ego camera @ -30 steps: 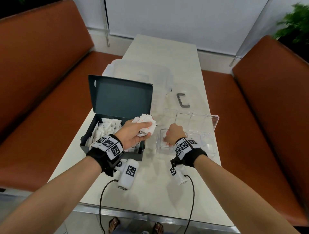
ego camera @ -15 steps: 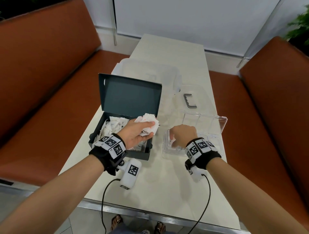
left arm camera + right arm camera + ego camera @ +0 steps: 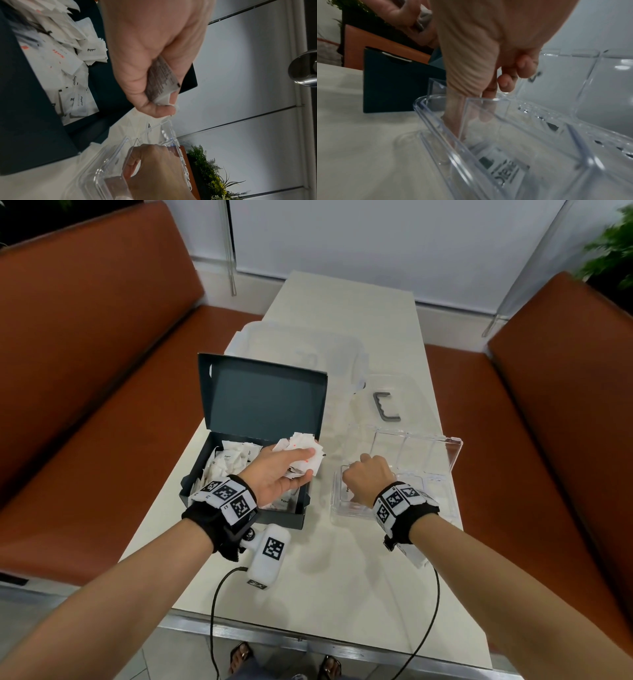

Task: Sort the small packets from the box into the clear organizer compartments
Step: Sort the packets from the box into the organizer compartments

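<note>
Sorting looks barely begun: the box (image 3: 219, 474) is full, and the organizer (image 3: 442, 498) shows one packet (image 3: 503, 169). Left hand (image 3: 277, 477) clutches a packet bunch (image 3: 305, 453); right hand (image 3: 368, 484), fingers curled, dips into the near-left compartment, its hold unclear.

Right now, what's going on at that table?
A person is sorting condiment packets. The left hand grips a bunch of white packets above the open dark box, which holds more, some marked Pepper. The right hand has thumb and a finger dipped into the leftmost compartment of the clear organizer, its lid open. A packet already lies in that compartment.
</note>
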`<control>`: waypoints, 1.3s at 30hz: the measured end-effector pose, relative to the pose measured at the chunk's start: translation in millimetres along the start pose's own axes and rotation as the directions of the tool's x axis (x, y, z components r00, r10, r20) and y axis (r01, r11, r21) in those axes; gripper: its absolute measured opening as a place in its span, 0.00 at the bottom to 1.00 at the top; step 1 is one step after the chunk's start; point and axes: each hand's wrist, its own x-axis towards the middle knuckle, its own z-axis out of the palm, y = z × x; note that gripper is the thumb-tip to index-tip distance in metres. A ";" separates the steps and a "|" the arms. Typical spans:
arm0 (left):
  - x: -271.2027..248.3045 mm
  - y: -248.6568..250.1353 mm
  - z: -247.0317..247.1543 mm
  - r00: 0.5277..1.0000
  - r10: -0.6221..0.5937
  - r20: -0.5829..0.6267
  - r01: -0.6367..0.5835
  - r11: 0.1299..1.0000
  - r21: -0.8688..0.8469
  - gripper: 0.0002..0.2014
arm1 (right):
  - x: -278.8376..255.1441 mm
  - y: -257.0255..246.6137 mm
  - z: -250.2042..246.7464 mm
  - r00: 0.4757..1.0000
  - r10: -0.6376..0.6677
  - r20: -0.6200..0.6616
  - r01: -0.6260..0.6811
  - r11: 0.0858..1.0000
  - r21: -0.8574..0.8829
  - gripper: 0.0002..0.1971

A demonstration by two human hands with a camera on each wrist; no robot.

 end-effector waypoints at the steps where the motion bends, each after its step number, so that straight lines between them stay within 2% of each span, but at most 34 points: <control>1: -0.1 0.0 0.6 1.000 0.001 -0.002 -0.001 1.000 -0.001 0.15 | 0.4 -0.7 0.0 1.000 -0.005 -0.002 0.005 1.000 -0.012 0.06; 8: -3.6 1.3 6.0 1.000 -0.009 0.012 0.010 1.000 -0.025 0.15 | -0.4 4.1 -5.3 0.998 -0.045 0.039 0.044 0.999 0.017 0.10; 12: -5.2 3.5 7.1 0.999 -0.029 0.024 0.031 0.999 -0.044 0.11 | -6.3 17.3 -24.0 0.988 -0.081 0.131 0.049 0.972 0.229 0.18; 13: -5.4 4.0 6.5 0.999 -0.036 0.021 0.038 0.998 -0.059 0.11 | -9.7 20.4 -28.6 0.988 -0.082 0.133 0.041 0.957 0.288 0.18; 15: -5.0 4.2 6.8 0.999 -0.050 0.016 0.051 0.994 -0.093 0.11 | -18.4 28.1 -33.8 0.998 -0.027 0.061 -0.002 0.904 0.428 0.10; 17: -4.1 4.6 6.7 0.998 -0.052 0.019 0.054 0.992 -0.116 0.09 | -26.6 34.3 -37.1 0.990 0.115 -0.084 -0.037 0.776 0.629 0.03; 20: -1.7 2.9 11.5 0.999 -0.038 0.031 0.041 0.995 -0.090 0.06 | -35.1 30.9 -42.2 0.915 0.339 -0.216 0.046 0.445 0.895 0.05; 22: -1.1 -0.3 18.4 0.998 -0.011 0.068 0.014 0.999 -0.042 0.05 | -38.4 22.4 -46.0 0.908 0.370 -0.197 0.089 0.288 0.953 0.12; 24: -1.3 -4.4 28.1 0.992 0.013 0.123 -0.016 1.000 0.021 0.06 | -40.6 17.1 -45.7 0.921 0.357 -0.155 0.088 0.197 0.977 0.20; 27: -0.8 -10.0 46.5 0.985 0.036 0.168 -0.047 0.997 0.058 0.10 | -48.6 27.2 -41.0 0.910 0.401 -0.108 0.082 0.083 0.993 0.24; 30: 1.0 -13.6 66.8 0.985 0.031 0.167 -0.035 0.999 0.023 0.13 | -62.5 48.7 -34.6 0.899 0.432 -0.075 0.045 0.079 0.996 0.21; 33: 4.0 -18.2 83.9 0.988 0.018 0.153 -0.024 0.999 0.036 0.14 | -76.6 71.6 -24.3 0.900 0.432 -0.054 -0.014 0.153 0.988 0.11; 36: 6.5 -24.2 94.1 0.989 0.007 0.151 -0.015 0.999 0.051 0.11 | -89.1 94.0 -6.8 0.863 0.505 -0.016 -0.095 0.192 0.977 0.04; 37: 7.1 -26.4 96.0 0.988 0.006 0.154 -0.015 0.998 0.054 0.09 | -92.3 100.2 0.0 0.847 0.531 0.013 -0.128 0.181 0.975 0.05; 39: 7.6 -31.1 98.9 0.988 0.006 0.151 -0.014 0.998 0.058 0.07 | -97.1 108.8 13.3 0.829 0.548 0.115 -0.193 0.085 0.978 0.04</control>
